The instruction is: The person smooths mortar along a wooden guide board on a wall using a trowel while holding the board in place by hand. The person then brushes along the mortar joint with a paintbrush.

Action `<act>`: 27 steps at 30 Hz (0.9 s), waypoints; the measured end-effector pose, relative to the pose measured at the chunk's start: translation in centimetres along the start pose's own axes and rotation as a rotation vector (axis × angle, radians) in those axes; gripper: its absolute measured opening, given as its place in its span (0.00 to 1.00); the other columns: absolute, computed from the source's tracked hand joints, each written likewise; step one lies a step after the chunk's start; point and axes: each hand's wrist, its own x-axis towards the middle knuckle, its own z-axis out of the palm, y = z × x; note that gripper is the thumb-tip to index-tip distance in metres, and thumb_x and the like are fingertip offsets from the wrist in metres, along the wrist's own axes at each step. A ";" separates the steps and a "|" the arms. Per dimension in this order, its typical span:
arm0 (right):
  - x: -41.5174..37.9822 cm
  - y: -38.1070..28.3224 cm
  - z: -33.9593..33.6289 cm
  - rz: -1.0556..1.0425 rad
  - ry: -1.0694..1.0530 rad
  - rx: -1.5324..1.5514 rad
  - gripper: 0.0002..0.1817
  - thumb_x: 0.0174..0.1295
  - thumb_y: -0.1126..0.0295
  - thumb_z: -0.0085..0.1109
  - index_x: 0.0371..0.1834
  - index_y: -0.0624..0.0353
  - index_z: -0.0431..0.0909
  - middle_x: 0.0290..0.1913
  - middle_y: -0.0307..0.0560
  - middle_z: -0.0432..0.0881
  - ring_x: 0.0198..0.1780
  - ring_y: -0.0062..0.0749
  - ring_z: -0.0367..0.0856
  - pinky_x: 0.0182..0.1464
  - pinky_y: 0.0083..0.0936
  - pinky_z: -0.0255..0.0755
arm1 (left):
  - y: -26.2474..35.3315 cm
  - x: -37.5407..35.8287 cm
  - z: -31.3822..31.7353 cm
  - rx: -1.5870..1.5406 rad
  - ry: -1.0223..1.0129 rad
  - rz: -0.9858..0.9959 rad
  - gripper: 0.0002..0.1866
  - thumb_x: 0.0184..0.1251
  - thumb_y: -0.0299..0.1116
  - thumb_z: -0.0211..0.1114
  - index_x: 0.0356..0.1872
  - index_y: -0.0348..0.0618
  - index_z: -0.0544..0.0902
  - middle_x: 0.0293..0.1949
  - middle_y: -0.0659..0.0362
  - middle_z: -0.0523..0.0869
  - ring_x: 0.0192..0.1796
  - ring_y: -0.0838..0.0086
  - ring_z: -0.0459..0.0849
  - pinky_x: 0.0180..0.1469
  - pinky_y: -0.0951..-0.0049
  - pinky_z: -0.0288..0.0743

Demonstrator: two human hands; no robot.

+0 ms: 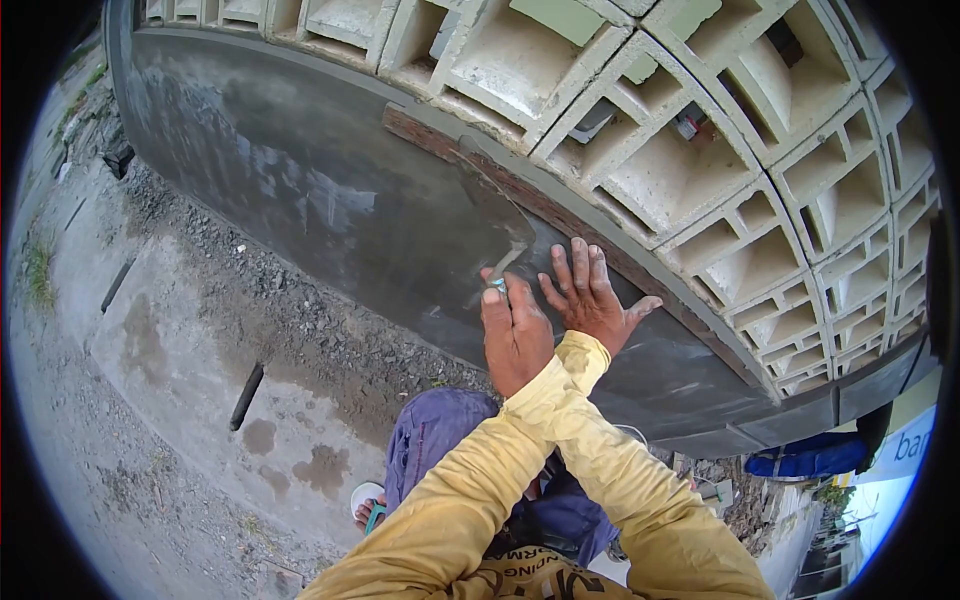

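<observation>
My forearms, in yellow sleeves, cross in front of me. My right hand (516, 338), on the left side of the view, is closed around the handle of a trowel (513, 256). The trowel's bent neck shows, while its blade lies close against the wet grey plaster (400, 230) and is hard to make out. My left hand (592, 305) lies flat with fingers spread on the plastered wall, to the right of the trowel. Its fingertips reach a long wooden board (660, 290) that runs along the top of the plaster.
Pale openwork concrete blocks (640, 150) rise above the board. Along the wall's foot runs a strip of loose gravel (290, 300) beside a concrete pavement (200, 380) with dark slots. A sandalled foot (368, 508) is at lower left. A blue bundle (808, 456) lies at the right.
</observation>
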 end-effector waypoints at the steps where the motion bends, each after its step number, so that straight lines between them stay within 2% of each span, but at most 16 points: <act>1: 0.7 0.3 0.5 -0.050 0.082 -0.030 0.19 0.74 0.62 0.48 0.59 0.66 0.70 0.40 0.57 0.80 0.41 0.42 0.79 0.47 0.35 0.71 | 0.0 0.1 0.0 -0.001 0.000 0.005 0.62 0.46 0.75 0.66 0.72 0.35 0.54 0.74 0.40 0.55 0.77 0.38 0.49 0.70 0.30 0.38; 2: 1.3 0.4 0.9 -0.101 0.163 -0.059 0.19 0.74 0.63 0.48 0.60 0.66 0.70 0.44 0.59 0.80 0.45 0.45 0.79 0.51 0.37 0.70 | 0.0 0.1 -0.1 -0.006 -0.004 0.006 0.63 0.46 0.75 0.66 0.72 0.35 0.54 0.74 0.40 0.55 0.77 0.37 0.49 0.70 0.29 0.38; 3: 1.9 0.1 1.0 -0.036 0.108 0.016 0.20 0.72 0.63 0.49 0.59 0.67 0.65 0.55 0.67 0.71 0.57 0.62 0.70 0.59 0.47 0.64 | 0.0 0.1 -0.1 -0.011 -0.007 0.007 0.63 0.46 0.75 0.66 0.72 0.35 0.54 0.75 0.40 0.54 0.77 0.37 0.48 0.70 0.29 0.39; 7: 4.6 1.6 4.8 0.131 0.203 0.025 0.25 0.68 0.63 0.56 0.60 0.68 0.60 0.54 0.69 0.65 0.54 0.65 0.69 0.57 0.49 0.65 | 0.1 0.2 -0.2 -0.011 -0.027 -0.003 0.63 0.46 0.74 0.68 0.72 0.35 0.53 0.75 0.39 0.53 0.77 0.37 0.48 0.70 0.29 0.40; 10: 6.3 1.0 6.8 0.169 0.301 0.076 0.22 0.67 0.64 0.58 0.55 0.69 0.64 0.52 0.67 0.67 0.53 0.60 0.70 0.57 0.45 0.64 | 0.0 0.1 -0.1 -0.005 -0.020 0.001 0.63 0.46 0.75 0.66 0.72 0.36 0.53 0.74 0.39 0.53 0.77 0.37 0.48 0.69 0.29 0.40; 14: 7.0 2.0 8.8 0.268 0.225 0.108 0.20 0.69 0.66 0.56 0.54 0.69 0.66 0.53 0.65 0.67 0.54 0.60 0.70 0.58 0.45 0.64 | -0.2 0.1 0.0 0.003 -0.016 0.006 0.63 0.47 0.76 0.64 0.72 0.36 0.52 0.74 0.39 0.54 0.77 0.37 0.49 0.69 0.29 0.40; 15: 6.5 2.9 9.5 0.241 0.226 0.072 0.17 0.70 0.66 0.55 0.52 0.68 0.69 0.52 0.63 0.70 0.55 0.58 0.69 0.60 0.44 0.63 | -0.2 0.1 0.0 0.005 -0.015 0.006 0.63 0.47 0.76 0.64 0.72 0.36 0.52 0.74 0.39 0.54 0.77 0.37 0.49 0.69 0.29 0.39; 18: 3.4 5.4 10.1 0.197 -0.002 -0.093 0.15 0.69 0.65 0.55 0.51 0.66 0.72 0.48 0.59 0.73 0.57 0.56 0.68 0.60 0.42 0.63 | -0.2 0.1 0.1 0.008 -0.010 0.005 0.63 0.47 0.77 0.64 0.73 0.36 0.52 0.74 0.39 0.54 0.77 0.37 0.49 0.69 0.29 0.39; 20: 0.6 5.2 9.5 0.354 -0.161 0.061 0.15 0.68 0.65 0.54 0.51 0.65 0.73 0.47 0.58 0.76 0.60 0.53 0.66 0.62 0.41 0.62 | -0.2 0.0 0.3 0.003 -0.012 0.003 0.63 0.47 0.77 0.64 0.73 0.37 0.52 0.75 0.39 0.54 0.77 0.37 0.48 0.69 0.29 0.38; 24: -0.9 0.1 2.9 0.138 -0.264 -0.006 0.24 0.68 0.64 0.57 0.59 0.70 0.69 0.51 0.64 0.71 0.53 0.62 0.75 0.58 0.43 0.68 | -0.2 0.0 0.5 -0.003 -0.004 -0.007 0.63 0.47 0.76 0.64 0.73 0.37 0.52 0.75 0.40 0.54 0.77 0.38 0.47 0.69 0.28 0.39; 27: -1.2 -2.3 -2.6 0.026 -0.176 -0.150 0.25 0.66 0.63 0.60 0.60 0.70 0.69 0.52 0.67 0.72 0.55 0.65 0.74 0.60 0.44 0.67 | -0.2 0.1 0.4 -0.047 0.030 0.029 0.63 0.46 0.76 0.65 0.73 0.36 0.52 0.75 0.40 0.55 0.77 0.37 0.48 0.69 0.28 0.41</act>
